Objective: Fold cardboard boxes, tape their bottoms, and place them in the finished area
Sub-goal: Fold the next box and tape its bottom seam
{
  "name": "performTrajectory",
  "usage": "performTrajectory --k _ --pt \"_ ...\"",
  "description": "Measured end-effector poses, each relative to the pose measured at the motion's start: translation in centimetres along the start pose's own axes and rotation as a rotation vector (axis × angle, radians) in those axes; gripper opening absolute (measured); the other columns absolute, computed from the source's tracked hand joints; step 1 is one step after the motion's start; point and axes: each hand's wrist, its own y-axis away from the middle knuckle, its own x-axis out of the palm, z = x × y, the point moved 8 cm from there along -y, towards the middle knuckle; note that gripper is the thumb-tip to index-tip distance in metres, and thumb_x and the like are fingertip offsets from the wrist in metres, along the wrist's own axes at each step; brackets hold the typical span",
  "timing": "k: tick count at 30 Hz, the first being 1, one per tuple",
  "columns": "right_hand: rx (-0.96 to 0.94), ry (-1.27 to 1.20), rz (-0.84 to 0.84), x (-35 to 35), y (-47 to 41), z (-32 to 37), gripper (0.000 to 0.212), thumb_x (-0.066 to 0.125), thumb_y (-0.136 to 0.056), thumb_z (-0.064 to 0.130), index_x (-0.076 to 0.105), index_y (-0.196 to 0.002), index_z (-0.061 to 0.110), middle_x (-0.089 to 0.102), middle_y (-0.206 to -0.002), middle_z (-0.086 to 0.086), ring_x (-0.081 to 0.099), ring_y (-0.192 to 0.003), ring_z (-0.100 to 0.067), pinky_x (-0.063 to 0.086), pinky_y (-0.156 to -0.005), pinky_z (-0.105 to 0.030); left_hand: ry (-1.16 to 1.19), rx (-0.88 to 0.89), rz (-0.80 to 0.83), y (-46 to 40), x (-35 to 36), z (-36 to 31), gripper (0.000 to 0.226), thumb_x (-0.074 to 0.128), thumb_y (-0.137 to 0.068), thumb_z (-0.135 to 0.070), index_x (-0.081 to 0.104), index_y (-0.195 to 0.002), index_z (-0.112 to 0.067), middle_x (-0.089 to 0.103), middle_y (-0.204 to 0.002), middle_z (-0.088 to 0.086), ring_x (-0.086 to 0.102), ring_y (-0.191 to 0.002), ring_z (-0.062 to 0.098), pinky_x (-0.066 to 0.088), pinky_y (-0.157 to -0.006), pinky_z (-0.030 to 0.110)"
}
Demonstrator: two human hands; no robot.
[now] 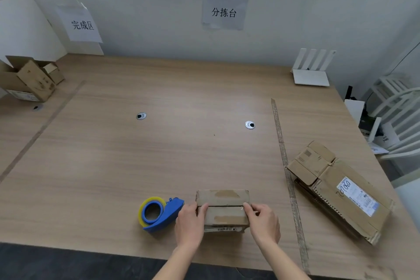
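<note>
**Cardboard box held at near edge of table, flaps closed**

Cardboard box (222, 209): small, standing on the wooden table (136, 166) close to the near edge, centre-right. Two flaps lie closed on the upward face, meeting along a dark seam across the middle. Torn patches where old tape was removed show on both flaps.

Left hand (189, 223): placed against the box's left side, fingers curled over the top edge at the seam, gripping the box.

Right hand (263, 220): on the box's right side, fingertips bent onto the top at the seam, holding the flaps down.

Tape dispenser (159, 213): blue, with a yellow-rimmed roll, lying just left of the left hand.

Flattened boxes (336, 188): stacked at the right, beyond a tape line (288, 177) on the table.

Open-topped boxes (29, 79): far left corner, below a paper sign (81, 25) on the wall.
</note>
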Motion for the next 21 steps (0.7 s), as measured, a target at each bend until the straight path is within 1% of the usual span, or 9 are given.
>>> performTrajectory --k 5,8,9,11,13,14,17,19,21 --pt "-0.060 0.012 0.145 0.7 -0.2 0.4 0.044 0.051 -0.099 0.055 0.067 -0.130 0.029 0.071 -0.122 0.004 0.063 -0.105 -0.019 0.046 -0.078 -0.030 -0.109 -0.007 0.082 -0.5 1.1 -0.9 0.042 0.032 -0.107 -0.046 0.062 -0.108 -0.016 0.059 -0.104 -0.001 0.057 -0.090 0.013 0.046 -0.075 0.027" --pt "-0.108 0.016 0.254 0.7 -0.5 0.6 0.049 0.049 -0.101 0.051 0.056 -0.142 0.026 0.062 -0.138 0.001 0.058 -0.117 -0.020 0.049 -0.097 -0.035 -0.062 -0.008 0.166 -1.0 1.7 -0.9 0.040 0.031 -0.108 -0.044 0.057 -0.122 -0.017 0.058 -0.120 0.000 0.056 -0.104 0.016 0.047 -0.084 0.031" --pt "-0.147 0.036 0.261 0.4 -0.8 0.7 0.056 0.051 -0.100 0.050 0.046 -0.150 0.025 0.053 -0.148 0.001 0.053 -0.128 -0.021 0.045 -0.106 -0.037 -0.048 0.005 0.188 -1.2 1.8 -0.7 0.042 0.032 -0.108 -0.046 0.056 -0.126 -0.017 0.058 -0.123 0.000 0.056 -0.107 0.016 0.046 -0.086 0.032" --pt "-0.299 0.076 0.279 -0.4 -1.0 1.4 0.077 0.058 -0.095 0.051 0.022 -0.160 0.031 0.024 -0.164 0.010 0.028 -0.149 -0.014 0.029 -0.120 -0.038 -0.020 0.042 0.224 -1.8 1.7 -0.1 0.043 0.035 -0.106 -0.048 0.056 -0.132 -0.020 0.059 -0.123 -0.004 0.056 -0.110 0.014 0.048 -0.091 0.032" --pt "-0.495 0.146 0.397 -0.3 -0.8 2.4 0.094 0.065 -0.084 0.062 0.009 -0.158 0.047 0.004 -0.164 0.023 0.008 -0.151 -0.002 0.018 -0.123 -0.037 0.025 0.085 0.264 -2.3 1.6 0.2 0.042 0.040 -0.106 -0.047 0.057 -0.136 -0.024 0.060 -0.122 -0.008 0.055 -0.110 0.011 0.049 -0.097 0.036" --pt "-0.562 0.201 0.475 0.1 -0.4 2.5 0.100 0.066 -0.077 0.070 0.007 -0.155 0.054 0.002 -0.163 0.026 0.006 -0.149 0.000 0.017 -0.123 -0.038 0.045 0.102 0.285 -2.6 1.6 0.2 0.042 0.042 -0.105 -0.046 0.056 -0.138 -0.025 0.060 -0.123 -0.009 0.055 -0.110 0.010 0.050 -0.099 0.037" --pt "-0.604 0.210 0.579 1.3 0.2 2.1 0.103 0.073 -0.064 0.076 0.016 -0.149 0.062 0.025 -0.158 0.019 0.027 -0.147 -0.008 0.030 -0.119 -0.035 0.105 0.114 0.313 -3.5 1.5 -0.8 0.049 0.048 -0.105 -0.040 0.044 -0.151 -0.024 0.057 -0.138 -0.005 0.052 -0.119 0.010 0.046 -0.106 0.037" --pt "-0.577 0.175 0.517 1.7 0.4 2.0 0.101 0.071 -0.063 0.078 0.016 -0.146 0.064 0.032 -0.146 0.021 0.039 -0.136 -0.007 0.039 -0.110 -0.030 0.189 0.067 0.309 -3.9 1.6 -1.6 0.062 0.053 -0.104 -0.037 0.029 -0.158 -0.019 0.045 -0.154 0.000 0.045 -0.137 0.018 0.039 -0.115 0.039" --pt "-0.541 0.228 0.406 2.1 0.7 2.0 0.104 0.061 -0.064 0.086 0.016 -0.152 0.055 0.033 -0.147 0.018 0.043 -0.134 -0.010 0.045 -0.105 -0.033 0.221 0.061 0.286 -3.9 1.6 -2.3 0.074 0.056 -0.102 -0.038 0.016 -0.162 -0.021 0.028 -0.165 0.000 0.026 -0.151 0.021 0.027 -0.122 0.043"
